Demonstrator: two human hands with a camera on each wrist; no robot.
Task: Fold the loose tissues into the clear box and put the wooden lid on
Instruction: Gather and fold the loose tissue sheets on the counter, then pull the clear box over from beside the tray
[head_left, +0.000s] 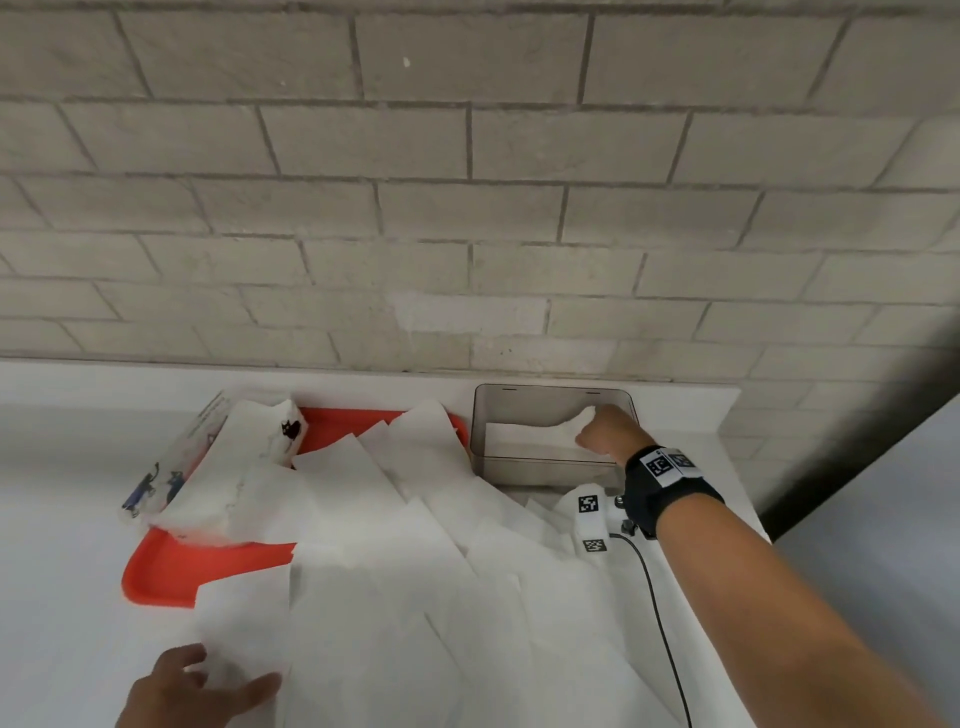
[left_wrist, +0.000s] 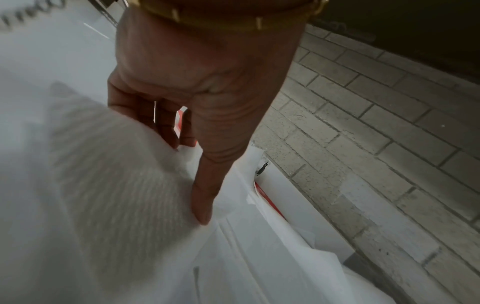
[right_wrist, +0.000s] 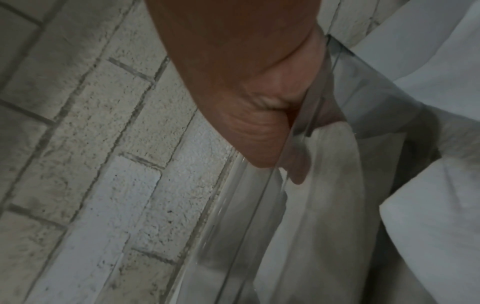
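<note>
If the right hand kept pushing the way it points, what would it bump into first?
Probably the folded tissue inside the clear box: the right hand already reaches down into it, fingers on that tissue. Beneath would be the box floor, though depth is unclear.

Head view downward over counter; wrist views close along hands, sharing tissues

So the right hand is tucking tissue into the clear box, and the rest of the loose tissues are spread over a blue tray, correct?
Not quite: the tray is red, not blue, as the head view shows. The rest holds: the right hand is inside the clear box, on the tissue there, and the loose tissues spread across the tray and counter.
</note>
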